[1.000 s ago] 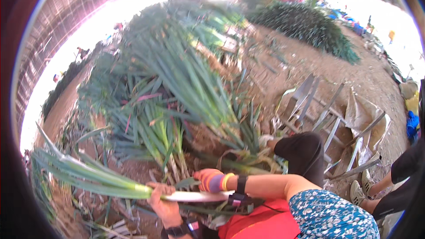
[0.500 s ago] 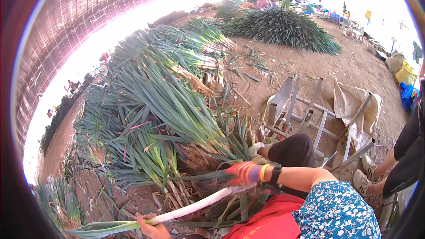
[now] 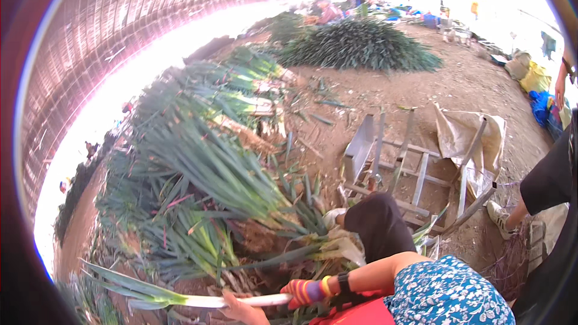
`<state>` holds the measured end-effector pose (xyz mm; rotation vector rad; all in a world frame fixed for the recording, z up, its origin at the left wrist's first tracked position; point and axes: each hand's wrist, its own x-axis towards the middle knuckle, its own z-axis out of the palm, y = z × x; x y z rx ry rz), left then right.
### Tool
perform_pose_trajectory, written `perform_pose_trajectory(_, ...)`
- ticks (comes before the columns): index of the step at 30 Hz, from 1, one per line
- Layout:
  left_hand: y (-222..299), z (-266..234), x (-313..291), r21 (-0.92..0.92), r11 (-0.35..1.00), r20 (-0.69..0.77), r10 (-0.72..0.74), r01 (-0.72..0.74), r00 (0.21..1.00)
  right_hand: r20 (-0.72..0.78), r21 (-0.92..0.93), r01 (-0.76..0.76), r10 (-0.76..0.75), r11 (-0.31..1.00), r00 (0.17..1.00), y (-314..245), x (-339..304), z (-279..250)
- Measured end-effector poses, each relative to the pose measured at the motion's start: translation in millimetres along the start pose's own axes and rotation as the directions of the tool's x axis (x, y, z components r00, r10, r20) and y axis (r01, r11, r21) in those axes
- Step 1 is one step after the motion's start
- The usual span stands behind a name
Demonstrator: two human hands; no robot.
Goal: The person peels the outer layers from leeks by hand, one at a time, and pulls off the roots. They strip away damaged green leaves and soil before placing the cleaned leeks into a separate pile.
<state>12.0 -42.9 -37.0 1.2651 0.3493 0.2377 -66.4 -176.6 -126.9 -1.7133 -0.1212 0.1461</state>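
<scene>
A long leek (image 3: 203,301) lies crosswise low in the view, its green leaves fanning out to the left and its white shaft running right. My left hand (image 3: 245,311), bare, is closed around the middle of the white shaft. At the shaft's right end my right hand (image 3: 304,292), in a striped red, yellow and purple glove, grips the leek; the root end is hidden by the fingers. Beyond my hands, a stripped leek leaf (image 3: 289,257) with a pale sheath end lies by my knee. A large heap of leeks (image 3: 198,144) spreads at the left.
A metal frame (image 3: 419,177) with a pale cloth (image 3: 475,144) stands on the dirt floor at right. Another person's leg (image 3: 545,174) is at the right edge. Farther off are a second leek heap (image 3: 361,45), a seated person and yellow and blue bags (image 3: 536,78).
My right hand has come down from the raised green leaf onto the leek's shaft. The leaf now lies by my knee. My left hand has shifted right along the shaft. The view has turned slightly.
</scene>
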Motion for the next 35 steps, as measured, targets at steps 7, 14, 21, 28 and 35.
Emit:
perform_pose_trajectory(7, 7, 13, -48, -0.022, 0.98, 0.642, -0.138, 0.198, 0.754, 0.44, 0.526, -0.4, 0.163, 0.75, 0.883, -32, -23, -50)
perform_pose_trajectory(14, -17, 43, 5, -0.221, 0.853, 0.586, -0.27, 0.472, 0.764, -0.028, -0.592, 0.375, -0.483, 0.714, 0.875, 25, -28, -81)
perform_pose_trajectory(21, -21, 80, -12, -0.316, 0.783, 0.632, -0.247, 0.536, 0.735, -0.066, -0.767, 0.201, -0.387, 0.609, 0.92, -50, -9, -125)
perform_pose_trajectory(28, -3, 52, -9, -0.363, 0.773, 0.697, -0.145, 0.52, 0.702, -0.092, -0.32, 0.4, -0.448, 0.859, 0.889, -43, 9, -115)
perform_pose_trajectory(35, 13, 12, -5, -0.34, 0.861, 0.697, -0.04, 0.379, 0.716, 0.068, -0.939, 0.149, -0.258, 0.309, 0.964, 36, 21, -130)
